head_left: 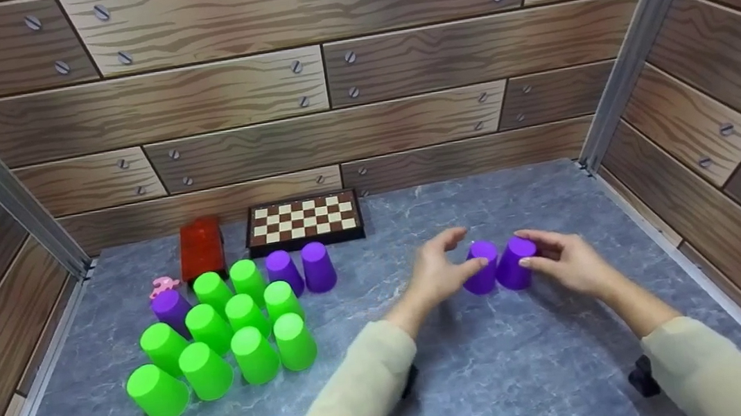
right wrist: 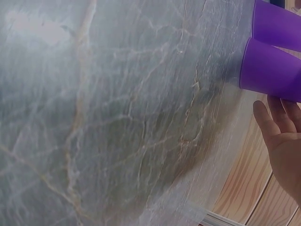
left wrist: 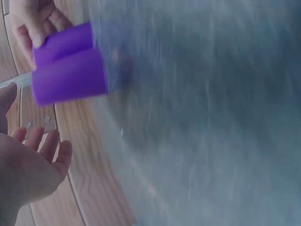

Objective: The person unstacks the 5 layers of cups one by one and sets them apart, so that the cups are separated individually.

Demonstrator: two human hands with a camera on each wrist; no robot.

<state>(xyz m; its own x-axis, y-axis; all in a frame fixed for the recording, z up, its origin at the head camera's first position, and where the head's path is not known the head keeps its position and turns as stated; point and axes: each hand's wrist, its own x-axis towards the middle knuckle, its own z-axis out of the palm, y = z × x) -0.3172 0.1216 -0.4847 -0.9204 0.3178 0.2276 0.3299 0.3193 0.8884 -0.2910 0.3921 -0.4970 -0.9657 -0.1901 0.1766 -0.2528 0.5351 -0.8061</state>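
Note:
Two purple cups stand upside down side by side at the right of the table. The right purple cup (head_left: 514,270) leans slightly, and my right hand (head_left: 576,267) holds it near its top between thumb and fingers. My left hand (head_left: 435,272) is at the left purple cup (head_left: 483,277), thumb and fingers spread apart. In the left wrist view a gap shows between the left hand (left wrist: 35,162) and the nearer cup (left wrist: 70,77). Seen from the right wrist, the right hand's fingers (right wrist: 277,115) reach along the near cup (right wrist: 270,70).
Several upside-down green cups (head_left: 254,354) stand in rows on the left. Purple cups (head_left: 319,267) stand behind them, another purple cup (head_left: 171,309) at their left. A chessboard (head_left: 304,219), a red box (head_left: 201,248) and a pink piece (head_left: 164,285) lie toward the back wall.

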